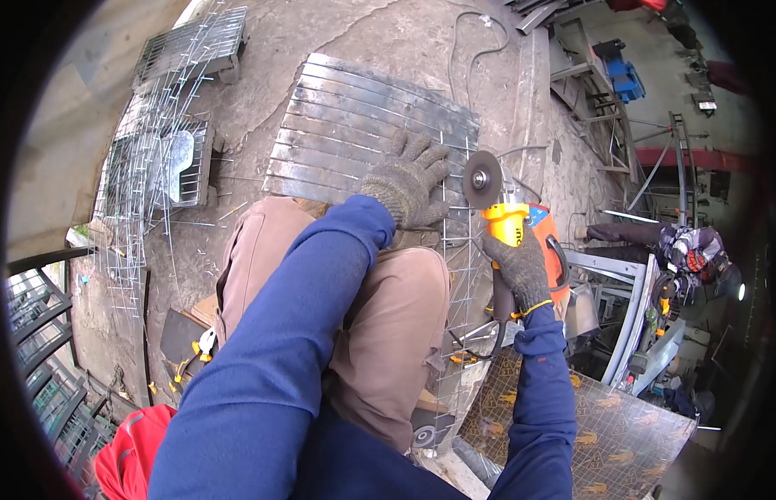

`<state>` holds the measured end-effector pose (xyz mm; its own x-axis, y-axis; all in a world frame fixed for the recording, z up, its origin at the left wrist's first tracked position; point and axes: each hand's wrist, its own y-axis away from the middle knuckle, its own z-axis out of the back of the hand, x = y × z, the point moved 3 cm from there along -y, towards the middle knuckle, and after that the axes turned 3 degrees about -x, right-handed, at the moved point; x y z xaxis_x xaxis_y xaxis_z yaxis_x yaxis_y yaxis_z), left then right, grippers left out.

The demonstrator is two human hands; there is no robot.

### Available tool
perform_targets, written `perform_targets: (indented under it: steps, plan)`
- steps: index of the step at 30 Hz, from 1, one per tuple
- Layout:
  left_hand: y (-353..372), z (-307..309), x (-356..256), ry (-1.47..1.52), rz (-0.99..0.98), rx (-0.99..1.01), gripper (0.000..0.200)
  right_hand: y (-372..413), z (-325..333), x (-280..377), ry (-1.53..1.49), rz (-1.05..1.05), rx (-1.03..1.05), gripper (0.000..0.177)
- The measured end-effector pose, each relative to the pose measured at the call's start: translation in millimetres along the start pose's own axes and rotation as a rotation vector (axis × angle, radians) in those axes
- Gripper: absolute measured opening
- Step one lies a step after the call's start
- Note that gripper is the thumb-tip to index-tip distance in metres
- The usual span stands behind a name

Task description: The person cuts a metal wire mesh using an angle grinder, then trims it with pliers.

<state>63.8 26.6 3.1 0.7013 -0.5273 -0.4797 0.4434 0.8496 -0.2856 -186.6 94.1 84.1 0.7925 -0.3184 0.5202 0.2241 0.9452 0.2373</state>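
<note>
The yellow grinder [506, 225] is up beside the slatted metal panel [355, 125], gloved right hand [521, 268] with fingers curled round its body. Looks fairly hefty and rigid, so I'd grip there, well away from that disc [471, 185]. Left hand [409, 182] has fingers spread flat over the slats, clutching nothing; they look stiff, maybe slick.
</note>
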Motion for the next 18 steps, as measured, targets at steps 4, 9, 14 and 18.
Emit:
perform_targets:
  steps: [4, 9, 14, 18]
  plan:
    - [0, 3, -1, 0.003, 0.01, 0.012, 0.068, -5, -3, -3, 0.004, 0.007, 0.003, 0.061]
    - [0, 3, -2, 0.028, 0.017, 0.007, 0.069, -7, -4, -5, -0.012, 0.003, 0.024, 0.061]
    - [0, 5, -2, 0.004, 0.017, 0.027, 0.069, -9, -6, -5, -0.026, -0.028, 0.02, 0.062]
    - [0, 0, -3, -0.002, 0.04, 0.013, 0.069, -14, -9, -15, -0.019, 0.019, 0.011, 0.062]
